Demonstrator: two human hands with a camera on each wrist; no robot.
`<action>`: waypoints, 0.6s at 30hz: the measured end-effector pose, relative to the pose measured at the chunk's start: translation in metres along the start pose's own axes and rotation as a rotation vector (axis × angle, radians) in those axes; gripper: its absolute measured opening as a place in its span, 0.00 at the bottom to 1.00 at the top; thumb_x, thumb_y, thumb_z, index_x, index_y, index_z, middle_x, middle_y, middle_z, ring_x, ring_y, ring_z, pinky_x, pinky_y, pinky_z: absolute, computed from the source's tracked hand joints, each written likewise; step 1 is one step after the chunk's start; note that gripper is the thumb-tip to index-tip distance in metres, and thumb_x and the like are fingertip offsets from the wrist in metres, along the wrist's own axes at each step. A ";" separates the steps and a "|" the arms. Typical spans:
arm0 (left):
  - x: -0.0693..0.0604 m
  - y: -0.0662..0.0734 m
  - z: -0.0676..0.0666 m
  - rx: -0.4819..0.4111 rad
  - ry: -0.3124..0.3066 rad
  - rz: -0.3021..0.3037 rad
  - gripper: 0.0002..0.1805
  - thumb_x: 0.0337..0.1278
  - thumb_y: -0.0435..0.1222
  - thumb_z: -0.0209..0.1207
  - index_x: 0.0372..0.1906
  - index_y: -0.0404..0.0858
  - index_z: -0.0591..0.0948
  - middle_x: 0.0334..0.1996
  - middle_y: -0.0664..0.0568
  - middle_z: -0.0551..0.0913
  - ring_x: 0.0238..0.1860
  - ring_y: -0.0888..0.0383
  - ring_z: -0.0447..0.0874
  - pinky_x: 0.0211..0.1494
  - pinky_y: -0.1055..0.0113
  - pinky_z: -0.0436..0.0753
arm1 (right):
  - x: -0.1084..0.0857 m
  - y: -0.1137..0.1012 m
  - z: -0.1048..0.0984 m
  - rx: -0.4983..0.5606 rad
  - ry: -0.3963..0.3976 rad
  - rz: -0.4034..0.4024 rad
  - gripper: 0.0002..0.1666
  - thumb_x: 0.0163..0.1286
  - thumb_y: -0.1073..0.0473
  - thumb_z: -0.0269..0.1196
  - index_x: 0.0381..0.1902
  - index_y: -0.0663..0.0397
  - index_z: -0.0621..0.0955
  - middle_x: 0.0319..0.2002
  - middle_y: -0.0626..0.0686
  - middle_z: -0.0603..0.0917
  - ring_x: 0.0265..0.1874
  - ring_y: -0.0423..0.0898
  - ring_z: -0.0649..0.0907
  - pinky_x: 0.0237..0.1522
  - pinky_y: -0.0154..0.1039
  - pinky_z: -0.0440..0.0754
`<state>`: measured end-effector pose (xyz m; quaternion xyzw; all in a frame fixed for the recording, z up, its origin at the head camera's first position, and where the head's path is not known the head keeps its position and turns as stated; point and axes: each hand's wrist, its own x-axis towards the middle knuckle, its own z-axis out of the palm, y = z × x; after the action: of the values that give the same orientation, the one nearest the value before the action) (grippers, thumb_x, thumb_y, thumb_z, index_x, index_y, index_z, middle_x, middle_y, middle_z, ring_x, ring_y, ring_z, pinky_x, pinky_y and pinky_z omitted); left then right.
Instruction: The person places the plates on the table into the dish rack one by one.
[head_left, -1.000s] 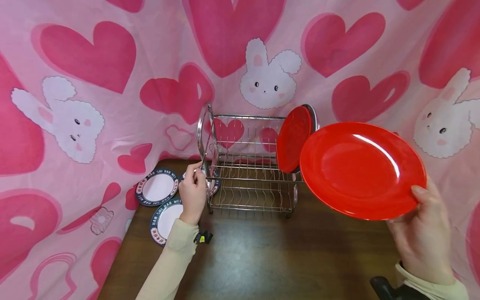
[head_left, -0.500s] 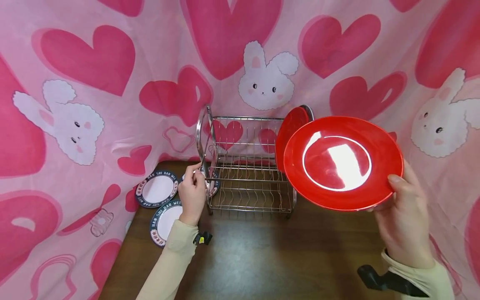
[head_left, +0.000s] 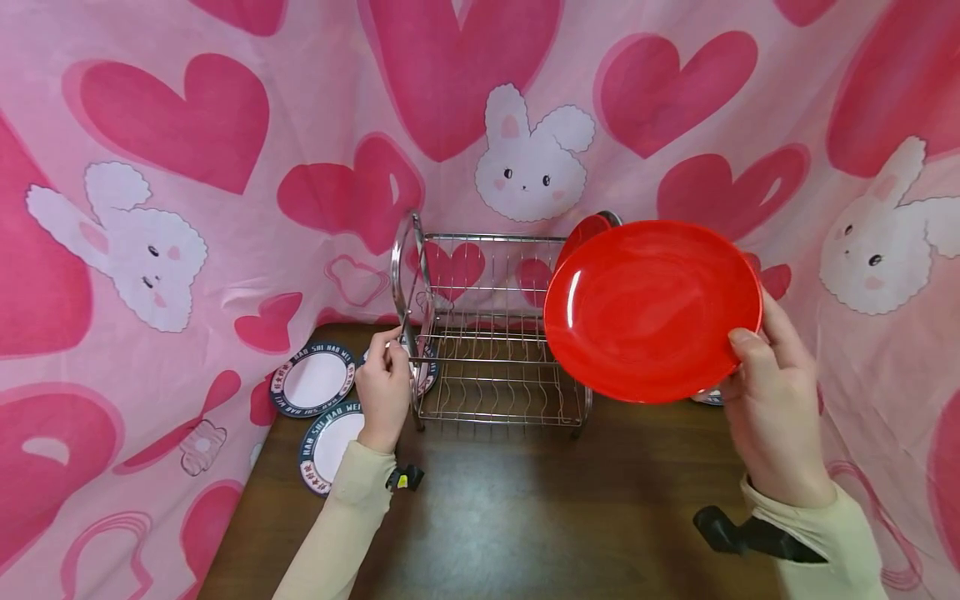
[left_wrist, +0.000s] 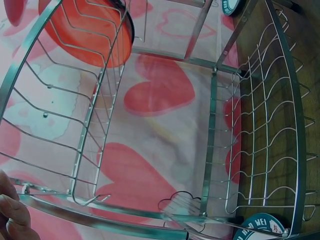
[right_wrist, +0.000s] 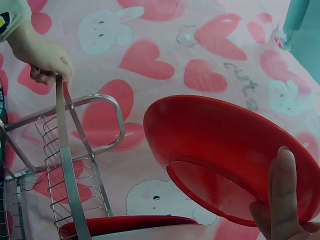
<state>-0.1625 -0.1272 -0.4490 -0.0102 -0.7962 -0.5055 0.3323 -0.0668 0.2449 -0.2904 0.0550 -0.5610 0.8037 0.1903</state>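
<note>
My right hand (head_left: 776,408) grips a red plate (head_left: 652,312) by its right rim, thumb on top. The plate is in the air, in front of the right end of a two-tier metal dish rack (head_left: 498,362), and hides that part. Behind it, another red plate (head_left: 587,232) stands on edge in the rack's upper tier; the right wrist view shows its rim (right_wrist: 140,222) too. A dark-rimmed plate stands against that one (left_wrist: 131,30) in the left wrist view. At the rack's left side, my left hand (head_left: 385,387) pinches the frame bar.
White plates with dark lettered rims lie on the brown table left of the rack: one at the back (head_left: 313,379), one nearer (head_left: 333,446), one partly behind my left hand (head_left: 430,367). Another rim (head_left: 708,397) peeks out below the held plate. Pink heart-and-rabbit cloth (head_left: 337,92) hangs around.
My right hand has carried the red plate leftward and slightly up towards the rack, and the plate's tilt has changed. It now covers more of the racked plate. My left hand has stayed on the frame.
</note>
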 end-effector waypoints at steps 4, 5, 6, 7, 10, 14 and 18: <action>-0.001 -0.001 0.000 0.008 0.009 0.007 0.15 0.75 0.32 0.51 0.55 0.35 0.85 0.15 0.54 0.67 0.15 0.64 0.61 0.21 0.66 0.59 | 0.005 0.002 0.007 -0.069 -0.034 0.027 0.32 0.80 0.68 0.54 0.79 0.49 0.69 0.69 0.58 0.73 0.50 0.48 0.82 0.43 0.38 0.87; -0.001 -0.001 0.000 0.008 0.010 0.006 0.15 0.75 0.32 0.51 0.55 0.35 0.85 0.15 0.54 0.67 0.15 0.64 0.61 0.21 0.66 0.59 | 0.007 0.002 0.008 -0.087 -0.042 0.030 0.32 0.80 0.67 0.55 0.79 0.48 0.69 0.68 0.58 0.73 0.49 0.48 0.82 0.42 0.37 0.87; -0.001 -0.001 0.000 0.008 0.009 0.005 0.15 0.75 0.32 0.51 0.55 0.35 0.85 0.15 0.54 0.67 0.15 0.64 0.61 0.21 0.66 0.59 | 0.008 0.003 0.010 -0.102 -0.049 0.031 0.33 0.79 0.67 0.55 0.79 0.47 0.69 0.68 0.58 0.74 0.48 0.48 0.83 0.41 0.37 0.87; -0.001 -0.001 0.000 0.008 0.009 0.004 0.15 0.75 0.32 0.51 0.55 0.35 0.85 0.15 0.54 0.67 0.15 0.64 0.61 0.21 0.66 0.60 | 0.009 0.003 0.011 -0.116 -0.058 0.030 0.33 0.79 0.66 0.56 0.79 0.47 0.69 0.67 0.59 0.74 0.47 0.48 0.83 0.40 0.37 0.87; -0.002 -0.001 0.000 0.010 0.009 -0.003 0.15 0.75 0.32 0.51 0.55 0.35 0.85 0.15 0.54 0.67 0.15 0.64 0.62 0.21 0.66 0.60 | 0.014 0.005 0.015 -0.147 -0.085 0.023 0.33 0.79 0.66 0.57 0.79 0.46 0.69 0.66 0.60 0.75 0.43 0.48 0.85 0.36 0.37 0.88; -0.001 -0.001 0.000 0.006 0.006 -0.007 0.15 0.75 0.32 0.51 0.55 0.35 0.85 0.15 0.54 0.67 0.15 0.64 0.62 0.21 0.65 0.60 | 0.019 0.007 0.018 -0.191 -0.104 0.013 0.33 0.79 0.65 0.57 0.79 0.46 0.69 0.64 0.61 0.76 0.38 0.48 0.86 0.30 0.37 0.87; 0.000 0.000 0.000 -0.002 0.003 -0.004 0.15 0.75 0.32 0.51 0.55 0.35 0.85 0.15 0.53 0.68 0.15 0.64 0.62 0.22 0.65 0.60 | 0.024 0.008 0.020 -0.230 -0.109 0.011 0.33 0.79 0.64 0.58 0.79 0.45 0.68 0.64 0.60 0.76 0.36 0.48 0.87 0.29 0.38 0.87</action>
<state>-0.1623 -0.1266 -0.4489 -0.0084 -0.7953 -0.5070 0.3323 -0.0948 0.2296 -0.2825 0.0734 -0.6595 0.7308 0.1600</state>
